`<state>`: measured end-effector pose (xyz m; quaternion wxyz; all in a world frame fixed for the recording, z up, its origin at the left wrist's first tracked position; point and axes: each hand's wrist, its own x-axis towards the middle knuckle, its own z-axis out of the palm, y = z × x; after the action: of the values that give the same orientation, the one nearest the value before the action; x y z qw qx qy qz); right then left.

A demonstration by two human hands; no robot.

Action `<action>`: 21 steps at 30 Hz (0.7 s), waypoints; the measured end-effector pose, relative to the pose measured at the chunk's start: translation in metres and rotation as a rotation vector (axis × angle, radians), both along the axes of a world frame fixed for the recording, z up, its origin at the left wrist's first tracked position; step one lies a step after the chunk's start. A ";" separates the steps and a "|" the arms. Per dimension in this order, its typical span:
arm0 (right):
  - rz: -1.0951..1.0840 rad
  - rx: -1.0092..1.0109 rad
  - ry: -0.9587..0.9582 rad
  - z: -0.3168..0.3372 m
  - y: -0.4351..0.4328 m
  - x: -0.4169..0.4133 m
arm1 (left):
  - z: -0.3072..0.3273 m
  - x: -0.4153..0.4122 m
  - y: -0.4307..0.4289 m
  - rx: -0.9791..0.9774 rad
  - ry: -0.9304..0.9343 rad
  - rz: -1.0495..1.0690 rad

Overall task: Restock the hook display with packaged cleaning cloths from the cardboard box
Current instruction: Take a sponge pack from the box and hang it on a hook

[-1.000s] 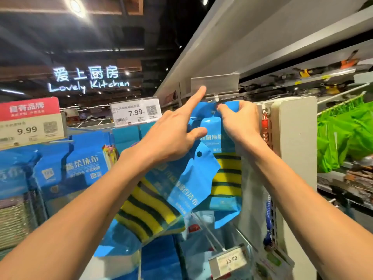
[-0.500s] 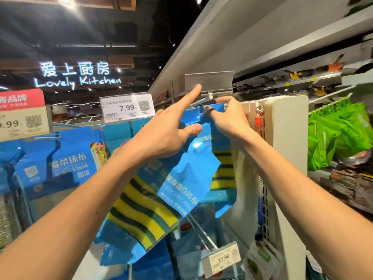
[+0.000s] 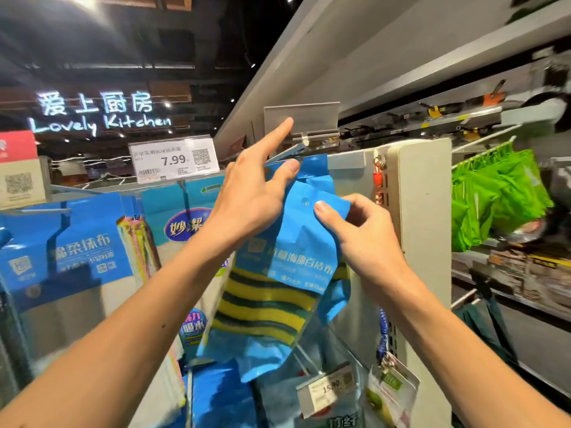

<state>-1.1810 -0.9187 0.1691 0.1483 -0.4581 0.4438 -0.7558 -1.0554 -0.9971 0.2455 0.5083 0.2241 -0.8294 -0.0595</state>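
a shop aisle under a dark ceiling with spot lamps, and a lit sign (image 3: 99, 114) far back reads "lovely kitchen". the work face is a hook display at the end of a shelf run, just beside a white end panel (image 3: 423, 196). to the left hang blue cloth packs (image 3: 71, 251) under a price tag (image 3: 174, 160) marked 7.99. low down, a second tag (image 3: 327, 389) reads 15.90. a blank label holder (image 3: 301, 118) sits above the top hook (image 3: 287, 149). green bags (image 3: 500, 196) hang well apart on the right.

both forearms cross the lower view and hide much of the stock beneath.

the left hand (image 3: 247, 196) points its index finger up at the holder. its thumb presses the header of the rear packet (image 3: 309, 168), with the other fingers curled behind. whether that packet sits on the hook cannot be told. the right hand (image 3: 364, 239) pinches the top right corner of the front packet (image 3: 293, 273), thumb near its hang hole. that packet is tilted, with its hole below the hook.

count: two hands, two yellow-striped packets, two readable price tags, one blank holder.
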 end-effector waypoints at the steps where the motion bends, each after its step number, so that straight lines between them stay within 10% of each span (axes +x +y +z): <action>1: -0.013 -0.027 -0.003 0.005 0.000 0.001 | -0.001 -0.001 0.000 -0.006 0.017 -0.010; 21: -0.409 0.084 0.108 0.069 -0.052 -0.006 | -0.003 -0.019 0.002 -0.201 0.137 0.319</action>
<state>-1.1875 -0.9705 0.2379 -0.0133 -0.3914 0.5659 -0.7255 -1.0747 -0.9950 0.2426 0.5864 0.2962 -0.7486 0.0896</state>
